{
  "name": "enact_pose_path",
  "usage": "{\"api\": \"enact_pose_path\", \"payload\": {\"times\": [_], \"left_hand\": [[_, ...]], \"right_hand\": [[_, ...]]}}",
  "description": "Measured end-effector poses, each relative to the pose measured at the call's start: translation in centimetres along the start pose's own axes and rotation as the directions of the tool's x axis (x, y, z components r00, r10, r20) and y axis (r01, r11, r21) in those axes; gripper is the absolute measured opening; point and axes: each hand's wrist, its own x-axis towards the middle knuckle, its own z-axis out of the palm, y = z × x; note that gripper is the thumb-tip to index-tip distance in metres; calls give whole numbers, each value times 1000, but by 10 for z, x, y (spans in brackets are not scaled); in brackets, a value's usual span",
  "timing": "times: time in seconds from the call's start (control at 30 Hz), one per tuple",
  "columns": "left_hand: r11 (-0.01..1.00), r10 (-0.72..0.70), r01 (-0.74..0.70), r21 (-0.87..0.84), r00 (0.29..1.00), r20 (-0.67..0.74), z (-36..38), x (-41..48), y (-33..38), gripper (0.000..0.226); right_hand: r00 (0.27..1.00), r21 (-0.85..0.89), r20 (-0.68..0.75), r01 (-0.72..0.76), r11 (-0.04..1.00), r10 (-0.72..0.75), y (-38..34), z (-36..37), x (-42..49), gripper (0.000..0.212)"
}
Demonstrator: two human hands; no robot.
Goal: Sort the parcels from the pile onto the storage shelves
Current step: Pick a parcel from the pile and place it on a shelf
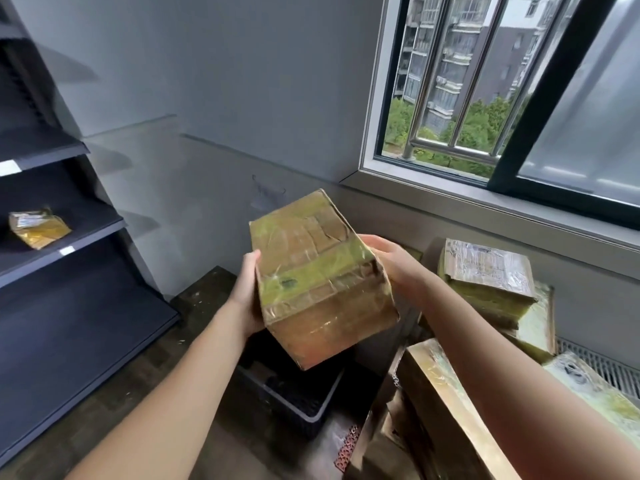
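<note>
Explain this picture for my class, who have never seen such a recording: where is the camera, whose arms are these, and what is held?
There is no machine here. A person wears one wide-angle camera on the head, looking forward and down, so the two bare arms are their own. The left hand and right hand hold a taped cardboard parcel between them, tilted, in the air. On the right, under the window, lies the pile of parcels yet to be sorted. On the left stand the dark storage shelves; one small parcel lies on a shelf. A black crate sits on the floor below the held parcel.
</note>
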Motion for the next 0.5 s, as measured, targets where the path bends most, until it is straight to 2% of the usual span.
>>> {"api": "enact_pose_path", "payload": {"times": [0.1, 0.2, 0.27, 0.33, 0.37, 0.5], "left_hand": [[998, -46, 45, -34, 999, -9, 2, 1, -8, 55], [995, -99, 96, -31, 988, -116, 2, 6, -10, 46], [992, -127, 125, -19, 978, -167, 5, 9, -9, 46], [991, -131, 134, -3, 971, -201, 4, 16, -12, 47], [992, -121, 127, 12, 970, -209, 5, 17, -12, 45], [991, -95, 112, 67, 973, -210, 9, 15, -8, 33]], "right_hand": [[997, -101, 51, -48, 994, 54, -7, 1, 1, 30], [990, -35, 51, -127, 991, 129, -6, 2, 1, 34], [994, -7, 35, -107, 994, 108, -3, 3, 3, 34], [999, 19, 15, -45, 999, 44, -2, 3, 4, 26], [999, 42, 23, -23, 999, 22, 0, 3, 6, 33], [998, 21, 36, 49, 999, -50, -4, 6, 6, 86]]}}
